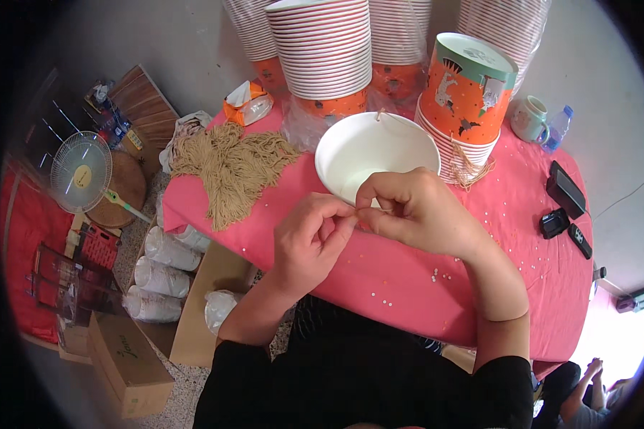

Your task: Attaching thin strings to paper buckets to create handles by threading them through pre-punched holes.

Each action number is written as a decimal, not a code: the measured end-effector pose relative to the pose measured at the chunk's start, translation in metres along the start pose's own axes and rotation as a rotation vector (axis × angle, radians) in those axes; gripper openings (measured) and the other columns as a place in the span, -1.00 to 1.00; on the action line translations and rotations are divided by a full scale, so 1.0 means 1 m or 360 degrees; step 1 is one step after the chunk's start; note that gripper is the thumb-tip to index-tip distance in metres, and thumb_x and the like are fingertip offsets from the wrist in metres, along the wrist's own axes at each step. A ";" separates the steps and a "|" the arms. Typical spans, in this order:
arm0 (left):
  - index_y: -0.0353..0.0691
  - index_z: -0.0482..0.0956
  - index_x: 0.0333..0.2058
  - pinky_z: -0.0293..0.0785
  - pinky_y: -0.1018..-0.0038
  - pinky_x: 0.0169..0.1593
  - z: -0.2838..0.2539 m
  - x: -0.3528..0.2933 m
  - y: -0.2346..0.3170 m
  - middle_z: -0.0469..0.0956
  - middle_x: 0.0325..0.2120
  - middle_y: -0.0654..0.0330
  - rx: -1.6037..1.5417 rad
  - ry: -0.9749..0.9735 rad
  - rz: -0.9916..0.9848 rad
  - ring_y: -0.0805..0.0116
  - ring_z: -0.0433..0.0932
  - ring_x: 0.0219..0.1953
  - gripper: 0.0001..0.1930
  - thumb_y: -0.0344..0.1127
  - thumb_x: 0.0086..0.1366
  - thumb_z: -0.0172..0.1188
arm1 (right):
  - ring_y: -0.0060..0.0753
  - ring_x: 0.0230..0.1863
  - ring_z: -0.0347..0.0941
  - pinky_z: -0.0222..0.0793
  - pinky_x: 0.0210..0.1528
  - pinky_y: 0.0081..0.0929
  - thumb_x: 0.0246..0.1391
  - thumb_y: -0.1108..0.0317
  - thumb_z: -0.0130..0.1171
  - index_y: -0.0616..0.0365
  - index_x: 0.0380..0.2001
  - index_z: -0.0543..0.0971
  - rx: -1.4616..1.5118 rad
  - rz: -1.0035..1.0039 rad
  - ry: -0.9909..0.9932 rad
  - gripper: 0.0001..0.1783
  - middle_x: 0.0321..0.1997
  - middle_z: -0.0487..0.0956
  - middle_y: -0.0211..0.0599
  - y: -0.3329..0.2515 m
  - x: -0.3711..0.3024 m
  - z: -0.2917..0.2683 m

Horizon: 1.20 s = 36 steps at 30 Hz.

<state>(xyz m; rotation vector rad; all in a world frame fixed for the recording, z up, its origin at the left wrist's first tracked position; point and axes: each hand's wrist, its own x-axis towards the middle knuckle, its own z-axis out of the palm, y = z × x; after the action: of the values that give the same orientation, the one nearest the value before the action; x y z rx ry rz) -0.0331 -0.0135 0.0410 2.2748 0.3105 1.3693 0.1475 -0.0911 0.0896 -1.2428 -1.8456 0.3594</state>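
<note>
Nudging the white bucket (374, 151), mouth-up just left of the orange bucket (465, 89), could shift it, the likely cause being a stray knuckle of the right hand (428, 214) at its near side. This hand and the left hand (306, 239) are closed in thumb-and-forefinger pinches, fingertips meeting; anything gripped between is too small to identify.
</note>
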 end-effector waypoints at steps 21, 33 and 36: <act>-0.27 0.59 -0.27 0.51 0.34 -0.37 0.005 0.000 -0.015 0.51 -0.34 0.18 0.0273 -0.0315 0.0173 0.22 0.57 -0.38 -0.80 -0.49 0.08 0.31 | -0.44 -0.61 0.38 0.28 -0.53 -0.46 -0.12 0.55 0.17 0.22 -0.46 0.52 -0.0228 0.0003 -0.0278 -0.92 -0.62 0.48 -0.31 0.022 -0.003 -0.029; -0.31 0.64 -0.29 0.48 0.49 -0.42 -0.008 -0.003 -0.006 0.48 -0.24 0.19 0.0584 -0.0142 0.0866 0.33 0.52 -0.43 -0.69 -0.52 -0.13 0.28 | -0.03 -0.38 0.51 0.36 -0.37 -0.12 -0.11 0.43 0.15 0.16 -0.57 0.44 -0.0388 -0.0063 -0.0444 -0.91 -0.54 0.51 -0.20 -0.007 -0.011 -0.030; -0.31 0.64 -0.29 0.48 0.49 -0.43 -0.008 -0.003 -0.008 0.49 -0.24 0.19 0.0548 -0.0167 0.0865 0.33 0.52 -0.43 -0.70 -0.51 -0.11 0.28 | -0.03 -0.37 0.51 0.37 -0.37 -0.12 -0.10 0.43 0.15 0.16 -0.57 0.44 -0.0392 -0.0034 -0.0499 -0.91 -0.53 0.52 -0.19 -0.010 -0.011 -0.032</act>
<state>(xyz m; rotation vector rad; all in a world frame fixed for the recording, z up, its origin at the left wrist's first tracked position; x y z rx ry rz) -0.0408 -0.0056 0.0374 2.8485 -0.1347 1.5299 0.1672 -0.1117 0.1097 -1.3922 -2.2219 0.3372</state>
